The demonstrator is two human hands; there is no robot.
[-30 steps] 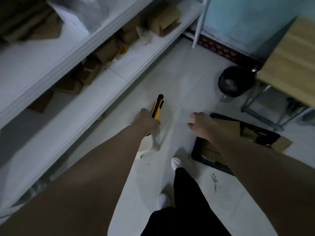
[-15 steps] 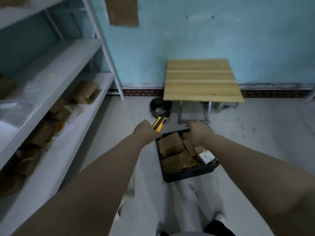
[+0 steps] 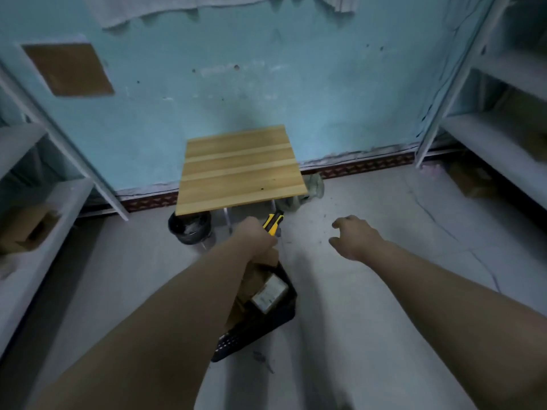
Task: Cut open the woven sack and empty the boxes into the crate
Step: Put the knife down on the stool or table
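Note:
My left hand (image 3: 257,238) is closed around a yellow and black utility knife (image 3: 273,222), whose tip points up toward the wooden table. Below my left forearm a black plastic crate (image 3: 260,325) sits on the floor, holding brown cardboard boxes (image 3: 257,273) and one box with a pale label (image 3: 269,293); my arm hides part of the crate. My right hand (image 3: 353,236) hovers over bare floor to the right of the crate, fingers apart and holding nothing. No woven sack is in view.
A small wooden slatted table (image 3: 241,168) stands against the blue wall, with a black bin (image 3: 190,229) beside its left leg. White metal shelves line the left side (image 3: 44,214) and the right side (image 3: 500,143), with cardboard boxes (image 3: 28,226) on the left shelf.
The view has swung right, so the crate now lies under my left arm. My right hand has left the crate and moved out over the floor. The knife stays in my left hand.

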